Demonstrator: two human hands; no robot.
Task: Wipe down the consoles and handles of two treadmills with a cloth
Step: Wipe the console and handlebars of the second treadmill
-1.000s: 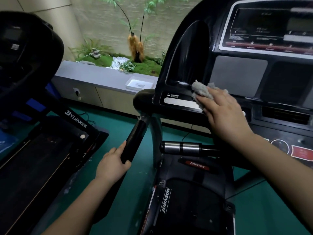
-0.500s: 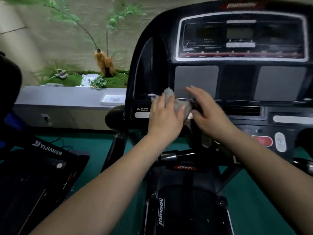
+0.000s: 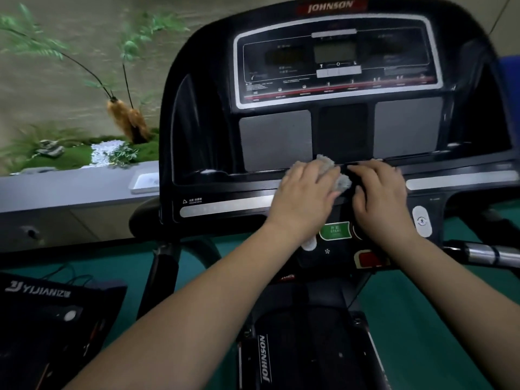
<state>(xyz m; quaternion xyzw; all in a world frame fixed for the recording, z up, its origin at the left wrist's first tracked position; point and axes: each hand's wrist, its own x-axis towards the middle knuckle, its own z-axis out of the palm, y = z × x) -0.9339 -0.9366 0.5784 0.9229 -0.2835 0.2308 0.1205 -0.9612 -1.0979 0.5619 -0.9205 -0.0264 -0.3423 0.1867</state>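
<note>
The black Johnson treadmill console [image 3: 334,66] fills the upper middle of the head view. A bunched grey cloth [image 3: 326,163] lies on the ledge under the display panel. My left hand [image 3: 304,198] covers the cloth and grips it, with tufts poking out above and beside the fingers. Just to its right, my right hand [image 3: 380,198] rests on the console, its bent fingertips close to the cloth and holding nothing. The left handle [image 3: 163,266] slopes down below the console. The right chrome grip [image 3: 484,253] juts out at the right edge.
A second treadmill marked YIJIAN [image 3: 42,294] stands at the lower left. Behind it runs a grey ledge [image 3: 70,187] with a white tray [image 3: 145,181] and an indoor planter with moss and stones. The floor is green. The Johnson motor cover [image 3: 304,347] is below my arms.
My left hand let go of the left handle and took over the cloth from my right hand. Both hands then shifted right along the ledge to the console's middle.
</note>
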